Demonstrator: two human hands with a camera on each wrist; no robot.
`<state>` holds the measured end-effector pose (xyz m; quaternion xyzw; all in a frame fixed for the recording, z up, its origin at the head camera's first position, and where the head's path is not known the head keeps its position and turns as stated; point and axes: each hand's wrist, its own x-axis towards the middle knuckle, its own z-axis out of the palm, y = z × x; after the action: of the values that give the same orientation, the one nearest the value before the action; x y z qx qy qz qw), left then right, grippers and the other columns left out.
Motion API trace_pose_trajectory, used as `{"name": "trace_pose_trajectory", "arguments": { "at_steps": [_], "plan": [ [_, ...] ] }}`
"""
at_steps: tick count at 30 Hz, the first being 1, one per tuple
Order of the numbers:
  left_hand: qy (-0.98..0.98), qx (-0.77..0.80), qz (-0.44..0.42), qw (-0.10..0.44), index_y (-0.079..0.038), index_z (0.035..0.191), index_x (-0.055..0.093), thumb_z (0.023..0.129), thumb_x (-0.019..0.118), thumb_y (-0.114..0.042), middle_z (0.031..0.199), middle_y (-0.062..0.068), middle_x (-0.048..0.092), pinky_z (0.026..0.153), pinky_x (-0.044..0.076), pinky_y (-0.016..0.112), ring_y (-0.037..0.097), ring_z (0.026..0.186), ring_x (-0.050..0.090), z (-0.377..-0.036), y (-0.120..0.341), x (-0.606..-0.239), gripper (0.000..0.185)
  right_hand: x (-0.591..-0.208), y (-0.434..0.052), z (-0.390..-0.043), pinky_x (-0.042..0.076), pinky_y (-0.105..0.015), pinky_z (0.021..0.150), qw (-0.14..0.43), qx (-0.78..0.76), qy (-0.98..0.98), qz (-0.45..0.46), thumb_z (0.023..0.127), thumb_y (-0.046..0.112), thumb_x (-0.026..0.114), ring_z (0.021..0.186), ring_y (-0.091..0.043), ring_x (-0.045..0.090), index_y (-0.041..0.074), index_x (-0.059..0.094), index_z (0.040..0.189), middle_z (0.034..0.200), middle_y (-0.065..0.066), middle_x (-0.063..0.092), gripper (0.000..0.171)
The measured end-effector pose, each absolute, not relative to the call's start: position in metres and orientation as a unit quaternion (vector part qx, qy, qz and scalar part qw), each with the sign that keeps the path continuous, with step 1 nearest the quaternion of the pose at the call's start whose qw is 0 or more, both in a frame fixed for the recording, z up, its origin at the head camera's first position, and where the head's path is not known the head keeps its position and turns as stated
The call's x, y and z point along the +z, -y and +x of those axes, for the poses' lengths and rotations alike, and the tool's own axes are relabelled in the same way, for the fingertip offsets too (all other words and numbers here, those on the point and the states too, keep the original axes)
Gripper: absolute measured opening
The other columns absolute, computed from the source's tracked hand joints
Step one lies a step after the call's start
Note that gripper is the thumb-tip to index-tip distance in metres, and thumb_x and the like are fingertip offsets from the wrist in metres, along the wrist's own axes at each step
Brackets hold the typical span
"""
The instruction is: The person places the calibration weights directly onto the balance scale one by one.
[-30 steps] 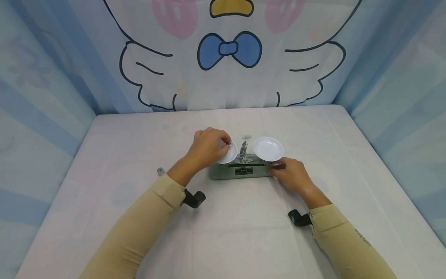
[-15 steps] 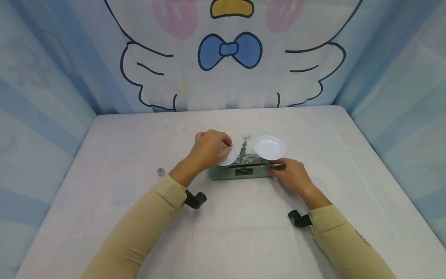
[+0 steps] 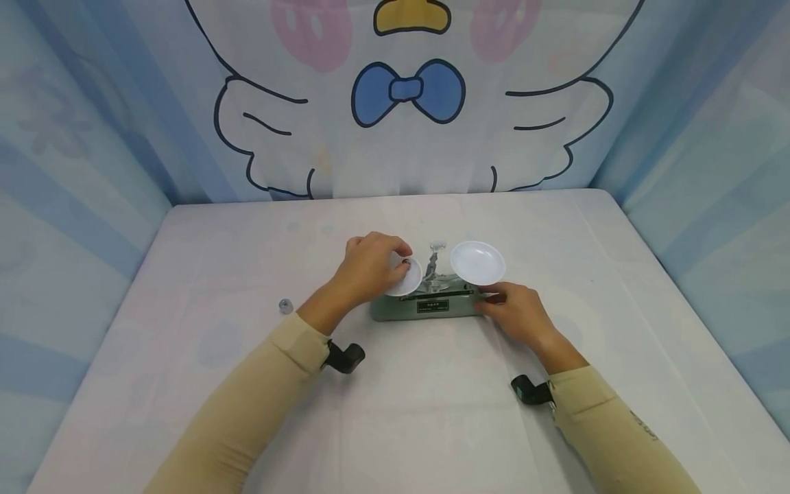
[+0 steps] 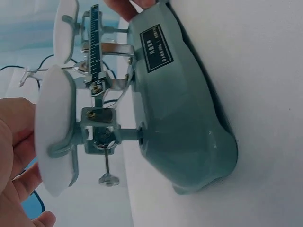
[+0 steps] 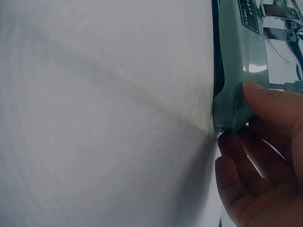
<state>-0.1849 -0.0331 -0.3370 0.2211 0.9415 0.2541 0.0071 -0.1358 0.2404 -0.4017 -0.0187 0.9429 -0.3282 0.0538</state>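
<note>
A green balance scale point(image 3: 395, 312) with two white pans stands on the table. My left hand point(image 3: 370, 264) is over the left pan point(image 3: 407, 283), pinching a small dark metal piece point(image 3: 406, 262) between thumb and forefinger, close over the pan. In the left wrist view, the hand partly shows behind the pan point(image 4: 52, 132), and the piece is hidden. My right hand point(image 3: 517, 310) grips the right end of the scale's base below the right pan point(image 3: 478, 262). In the right wrist view, the thumb lies on the base point(image 5: 234, 71) and the fingers curl around its end.
A small shiny metallic piece point(image 3: 285, 306) stands on the table left of the left forearm. The white tablecloth point(image 3: 395, 425) reaches to a printed curtain point(image 3: 407, 151) at the back, with blue curtains at both sides.
The left hand's fingers have lowered slightly with the metal piece. The left pan has sunk a little and the right pan has risen slightly. The right hand stays on the base.
</note>
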Motion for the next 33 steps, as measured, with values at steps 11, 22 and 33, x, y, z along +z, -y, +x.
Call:
{"name": "trace_pose_trajectory", "arguments": {
  "at_steps": [11, 22, 33],
  "plan": [
    [-0.948, 0.264, 0.179, 0.018, -0.010, 0.131, 0.064, 0.097, 0.069, -0.021, 0.136, 0.009, 0.060, 0.108, 0.039, 0.047, 0.029, 0.130, 0.050, -0.182, 0.084, -0.328, 0.037, -0.401, -0.240, -0.136, 0.049, -0.055, 0.093, 0.058, -0.322, -0.945, -0.018, 0.093, 0.023, 0.071, 0.116, -0.041, 0.061, -0.004, 0.063, 0.128, 0.118, -0.022, 0.068, 0.045],
    [-0.952, 0.273, 0.114, 0.076, -0.004, 0.127, 0.064, 0.097, 0.065, -0.012, 0.129, 0.018, 0.062, 0.104, 0.043, 0.049, 0.035, 0.123, 0.055, -0.179, 0.136, -0.359, 0.031, -0.402, -0.241, -0.135, 0.050, -0.053, 0.091, 0.048, -0.321, -0.945, -0.026, 0.092, 0.022, 0.072, 0.111, -0.040, 0.064, -0.004, 0.064, 0.126, 0.114, -0.021, 0.070, 0.044],
    [-0.954, 0.268, 0.074, 0.114, -0.004, 0.123, 0.067, 0.095, 0.062, -0.006, 0.129, 0.018, 0.062, 0.105, 0.041, 0.051, 0.036, 0.126, 0.052, -0.182, 0.155, -0.392, 0.029, -0.403, -0.241, -0.136, 0.054, -0.049, 0.084, 0.049, -0.331, -0.942, -0.024, 0.091, 0.022, 0.072, 0.108, -0.037, 0.066, -0.002, 0.065, 0.127, 0.119, -0.022, 0.068, 0.044]
  ]
}}
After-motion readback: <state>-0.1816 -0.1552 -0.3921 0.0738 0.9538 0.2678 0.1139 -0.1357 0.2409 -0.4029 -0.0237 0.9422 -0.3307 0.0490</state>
